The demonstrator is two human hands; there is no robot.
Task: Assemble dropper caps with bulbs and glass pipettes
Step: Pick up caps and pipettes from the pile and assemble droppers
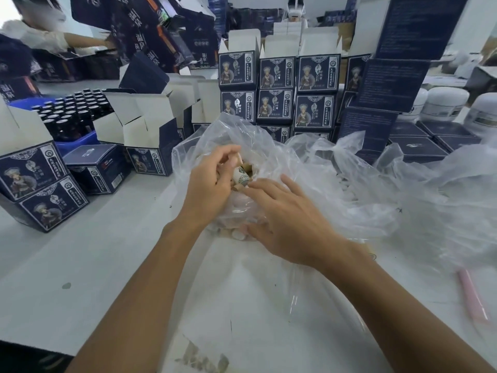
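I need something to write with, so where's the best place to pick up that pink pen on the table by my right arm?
Take the pink pen around its middle, coming straight down from above with a pinch across its narrow width. It seems to lie flat on the white table, apart from the plastic bags, with both long sides apparently free for a grip.

Just one head cam here, wide-angle, looking forward and down over both forearms at the white counter [80, 265], close in, stacked dark-blue printed cartons [277, 90] behind.
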